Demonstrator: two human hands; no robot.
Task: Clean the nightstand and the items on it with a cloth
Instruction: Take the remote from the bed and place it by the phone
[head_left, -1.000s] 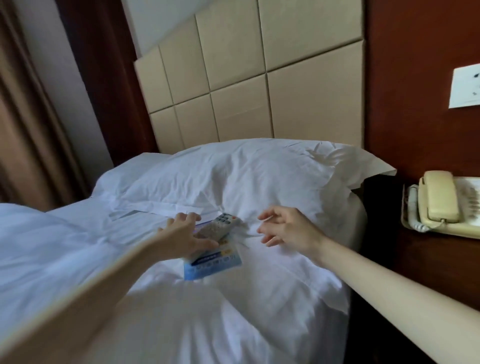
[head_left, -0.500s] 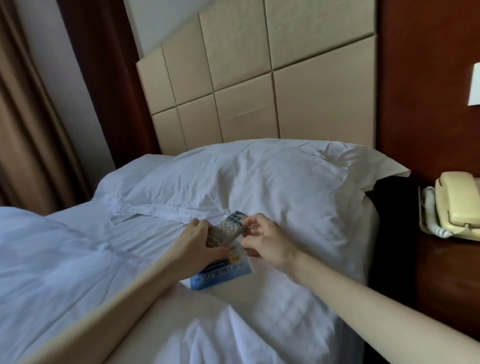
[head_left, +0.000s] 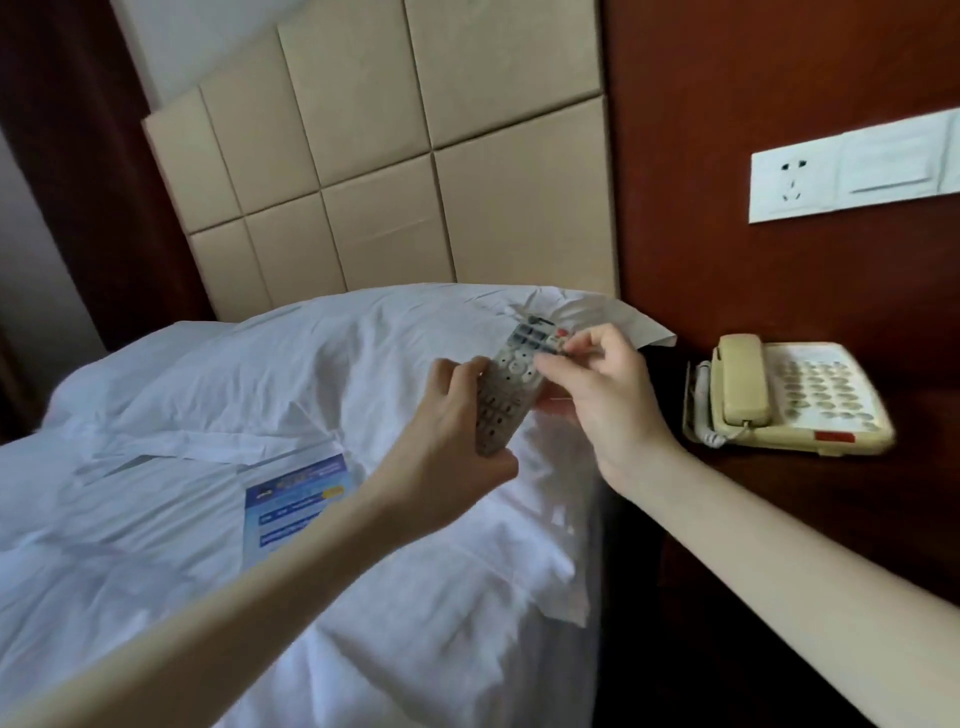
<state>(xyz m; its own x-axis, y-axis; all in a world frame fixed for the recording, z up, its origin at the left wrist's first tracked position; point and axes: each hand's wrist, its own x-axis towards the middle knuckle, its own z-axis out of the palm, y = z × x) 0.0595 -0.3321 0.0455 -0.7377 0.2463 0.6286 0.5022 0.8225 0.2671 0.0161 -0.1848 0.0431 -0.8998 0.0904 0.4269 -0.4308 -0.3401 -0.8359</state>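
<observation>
head view: remote control (head_left: 506, 395) is being held up in the air over the right end of the pillow (head_left: 311, 374), button face toward the camera, top end tilting up and to the right. left hand (head_left: 447, 441) is gripping its lower half, fingers wrapping the left edge, thumb at the bottom end. right hand (head_left: 608, 395) is pinching the top part between thumb and forefinger, by the red button, other fingers curling loosely. remote is hanging clear of both pillow and table. table (head_left: 779, 493), dark wood, is sitting just right of the bed (head_left: 130, 545), against the wood wall panel (head_left: 727, 104). cream phone (head_left: 789, 397) is resting on it, handset lying in the cradle on the left side, keypad on the right, coiled cord bunching at the left edge. blue printed card (head_left: 298, 501) is lying flat on the white sheet, just in front of the pillow, partly under the left forearm. padded beige headboard (head_left: 415, 156) is standing behind the pillow. white socket plate (head_left: 852, 166) is sitting on the wall panel above the phone.
</observation>
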